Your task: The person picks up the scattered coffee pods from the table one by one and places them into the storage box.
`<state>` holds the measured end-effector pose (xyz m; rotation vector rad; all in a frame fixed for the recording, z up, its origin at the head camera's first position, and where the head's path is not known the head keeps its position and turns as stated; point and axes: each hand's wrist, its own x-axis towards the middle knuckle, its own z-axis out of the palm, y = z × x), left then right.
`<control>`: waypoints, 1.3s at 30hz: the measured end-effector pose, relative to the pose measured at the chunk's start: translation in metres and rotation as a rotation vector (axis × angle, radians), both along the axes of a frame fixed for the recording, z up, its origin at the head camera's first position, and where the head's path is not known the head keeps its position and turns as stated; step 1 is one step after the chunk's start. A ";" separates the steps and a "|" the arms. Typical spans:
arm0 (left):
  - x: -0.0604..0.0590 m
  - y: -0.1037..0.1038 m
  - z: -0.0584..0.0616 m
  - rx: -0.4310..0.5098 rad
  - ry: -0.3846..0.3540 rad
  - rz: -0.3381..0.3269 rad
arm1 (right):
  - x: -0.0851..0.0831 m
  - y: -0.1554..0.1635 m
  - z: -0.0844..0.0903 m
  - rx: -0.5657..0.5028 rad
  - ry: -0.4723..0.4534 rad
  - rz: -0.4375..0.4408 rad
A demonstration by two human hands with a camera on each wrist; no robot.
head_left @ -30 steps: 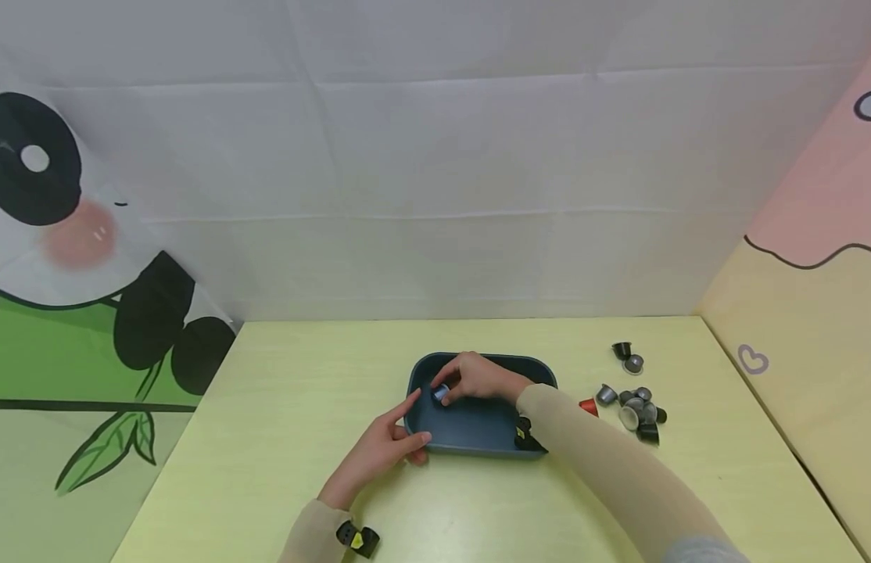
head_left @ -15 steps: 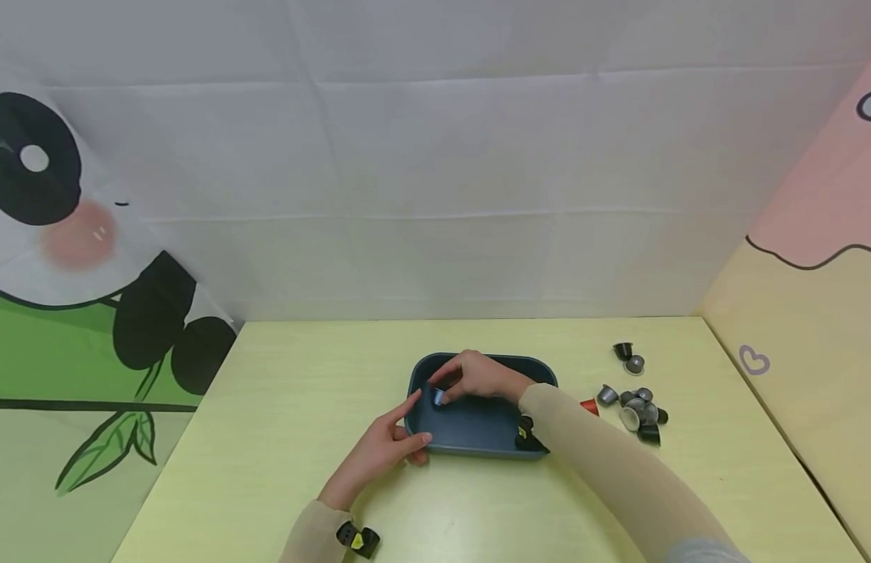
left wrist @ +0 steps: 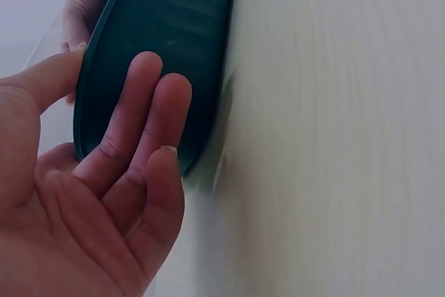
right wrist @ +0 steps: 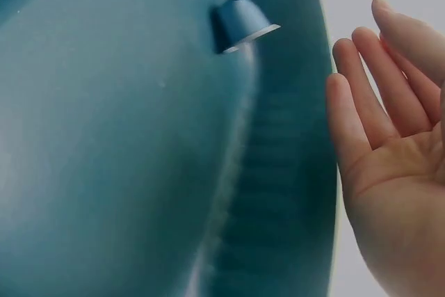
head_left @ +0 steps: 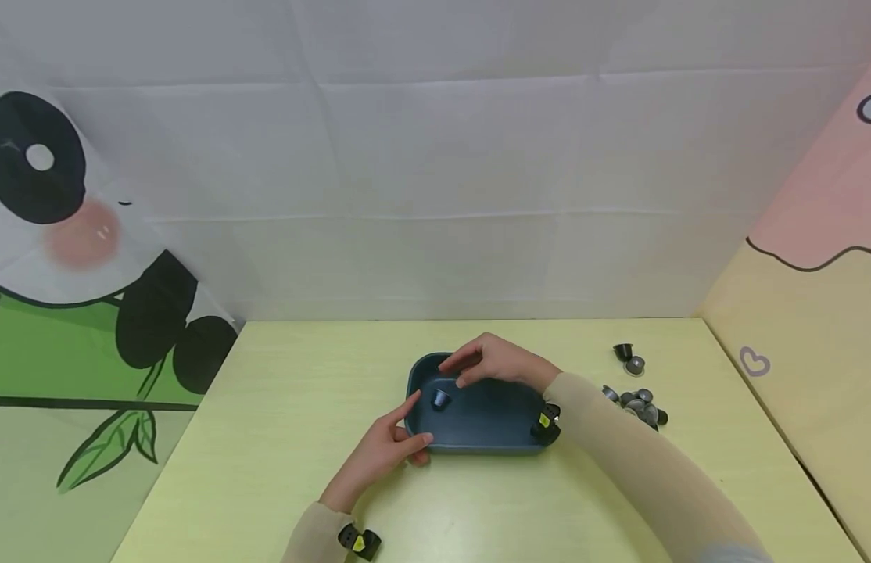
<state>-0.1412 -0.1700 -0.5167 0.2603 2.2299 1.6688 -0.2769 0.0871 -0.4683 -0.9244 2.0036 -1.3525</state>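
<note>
A dark blue-green tray [head_left: 485, 426] with rounded corners sits on the table. My left hand [head_left: 382, 447] holds its near left corner; in the left wrist view the thumb is on the rim of the tray [left wrist: 167, 19] and other fingers lie along the outer wall. One blue coffee capsule [head_left: 440, 399] lies inside near the left end, tipped on its side, and the right wrist view shows this capsule [right wrist: 243, 22] by the wall. Over the tray's far side is my right hand [head_left: 502, 362], fingers loosely extended, nothing between them.
Right of the tray, several grey and dark capsules [head_left: 643, 408] form a pile, partly hidden by the right sleeve [head_left: 618, 438]. Farther back stand a black capsule [head_left: 622, 352] and a silver capsule [head_left: 635, 365]. A white cloth backdrop [head_left: 435, 195] rises behind the table.
My right hand has let go of the blue capsule and moved up and right, away from it. The sleeve now covers the red capsule. My left hand stays at the tray corner.
</note>
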 end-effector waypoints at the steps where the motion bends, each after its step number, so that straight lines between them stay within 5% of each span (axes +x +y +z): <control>1: 0.000 0.000 0.000 0.001 -0.001 0.002 | 0.000 0.003 0.003 -0.005 0.011 -0.009; 16: 0.000 0.001 -0.001 0.012 0.011 0.005 | 0.027 0.069 0.034 -0.060 0.061 -0.171; 39: 0.003 0.003 0.003 0.045 0.011 -0.012 | 0.103 0.202 -0.004 -0.097 0.106 -0.455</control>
